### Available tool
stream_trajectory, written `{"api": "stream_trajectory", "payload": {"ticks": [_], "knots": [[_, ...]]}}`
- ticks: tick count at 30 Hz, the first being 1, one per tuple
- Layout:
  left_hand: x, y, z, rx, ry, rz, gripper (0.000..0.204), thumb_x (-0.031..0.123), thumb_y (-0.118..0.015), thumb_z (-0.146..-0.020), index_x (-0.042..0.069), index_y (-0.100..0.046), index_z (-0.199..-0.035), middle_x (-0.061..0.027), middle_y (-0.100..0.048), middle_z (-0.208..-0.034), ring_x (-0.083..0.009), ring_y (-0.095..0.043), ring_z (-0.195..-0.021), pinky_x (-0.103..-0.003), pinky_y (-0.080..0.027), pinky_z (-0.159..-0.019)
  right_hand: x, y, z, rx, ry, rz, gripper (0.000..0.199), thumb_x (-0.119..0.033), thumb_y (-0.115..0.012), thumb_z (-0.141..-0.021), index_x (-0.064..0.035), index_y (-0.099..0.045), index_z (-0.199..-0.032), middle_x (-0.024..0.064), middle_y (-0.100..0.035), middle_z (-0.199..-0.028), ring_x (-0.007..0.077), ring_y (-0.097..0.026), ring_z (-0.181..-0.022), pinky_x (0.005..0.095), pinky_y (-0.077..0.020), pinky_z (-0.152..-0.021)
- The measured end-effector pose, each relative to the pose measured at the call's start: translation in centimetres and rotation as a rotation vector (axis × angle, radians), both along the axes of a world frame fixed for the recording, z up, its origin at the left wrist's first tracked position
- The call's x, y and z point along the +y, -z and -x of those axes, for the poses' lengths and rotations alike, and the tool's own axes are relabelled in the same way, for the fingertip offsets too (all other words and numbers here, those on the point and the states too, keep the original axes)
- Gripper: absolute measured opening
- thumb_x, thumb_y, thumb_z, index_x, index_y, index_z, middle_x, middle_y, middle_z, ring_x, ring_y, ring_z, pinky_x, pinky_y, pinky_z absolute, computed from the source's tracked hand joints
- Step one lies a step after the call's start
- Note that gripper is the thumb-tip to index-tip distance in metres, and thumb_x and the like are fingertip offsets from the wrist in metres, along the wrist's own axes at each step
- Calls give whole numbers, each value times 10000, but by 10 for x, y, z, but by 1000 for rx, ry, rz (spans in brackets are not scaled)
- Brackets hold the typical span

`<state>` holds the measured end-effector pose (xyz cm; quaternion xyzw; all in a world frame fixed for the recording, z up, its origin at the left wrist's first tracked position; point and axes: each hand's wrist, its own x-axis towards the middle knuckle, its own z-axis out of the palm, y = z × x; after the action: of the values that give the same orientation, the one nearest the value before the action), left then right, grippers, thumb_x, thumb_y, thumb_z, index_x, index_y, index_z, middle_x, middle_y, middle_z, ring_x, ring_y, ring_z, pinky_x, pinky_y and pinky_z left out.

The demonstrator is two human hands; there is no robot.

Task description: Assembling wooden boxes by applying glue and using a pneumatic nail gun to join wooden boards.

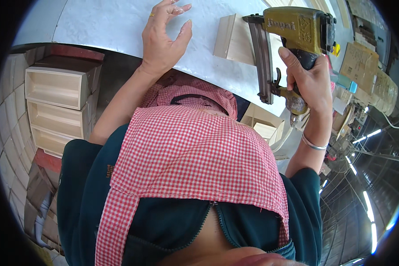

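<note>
Bearing wood [238, 41], the tabletop [106, 26] lies near stacked boxes [55, 119].

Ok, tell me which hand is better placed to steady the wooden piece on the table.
Probably the left hand: it looks empty and open, to the left of the wooden piece. The right hand grips the nail gun, so it seems less free.

From here I can't see all of the L hand [164, 44], b/c its topmost finger runs off the upper edge; the R hand [314, 84] has some fingers hidden round the grip of the nail gun [297, 26]. That tool also covers part of a pale wooden piece [237, 37], & a dark sleeve [77, 164] blocks the R end of the lowest wooden tray [48, 141]. Far R, bkgd clutter [372, 80] is too small to ID.
</note>
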<state>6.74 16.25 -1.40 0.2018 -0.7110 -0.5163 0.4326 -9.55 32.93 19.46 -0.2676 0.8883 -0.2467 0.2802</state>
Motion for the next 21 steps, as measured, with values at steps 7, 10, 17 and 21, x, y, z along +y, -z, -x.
{"api": "stream_trajectory", "payload": {"ticks": [7, 10, 17, 21], "knots": [[-3, -35, -1, -160, 58, 239, 333, 3, -685, -785, 11, -521, -1075, -219, -522, -1355, -365, -598, -1187, -457, -421, -1056, 35, -15, 14, 87, 161, -75, 310, -276, -760, -906, 1, -652, -818, 16, -534, -496, 98, -439, -379, 230, -367, -380], [10, -62, 22, -316, 198, 554, 356, 134, -721, -822, 18, -539, -1105, -230, -540, -1341, -388, -535, -1239, -499, -313, -1134, 59, -18, 24, 109, 228, -106, 315, -277, -758, -908, 3, -647, -816, 18, -536, -499, 99, -441, -380, 231, -370, -381], [53, -81, 87, -565, 413, 721, 597, 286, -876, -661, 65, -582, -1131, -170, -583, -1308, -321, -544, -1206, -501, -322, -1139, 71, -9, 37, 48, 237, -84, 373, -329, -767, -901, -3, -638, -773, 19, -552, -489, 103, -475, -362, 228, -375, -379], [53, -84, 89, -690, 514, 693, 679, 324, -930, -590, 86, -593, -1128, -148, -583, -1312, -316, -531, -1230, -523, -278, -1179, 70, -7, 41, 52, 232, -93, 379, -338, -770, -899, 3, -643, -795, 18, -552, -491, 104, -477, -362, 226, -375, -379]]}}
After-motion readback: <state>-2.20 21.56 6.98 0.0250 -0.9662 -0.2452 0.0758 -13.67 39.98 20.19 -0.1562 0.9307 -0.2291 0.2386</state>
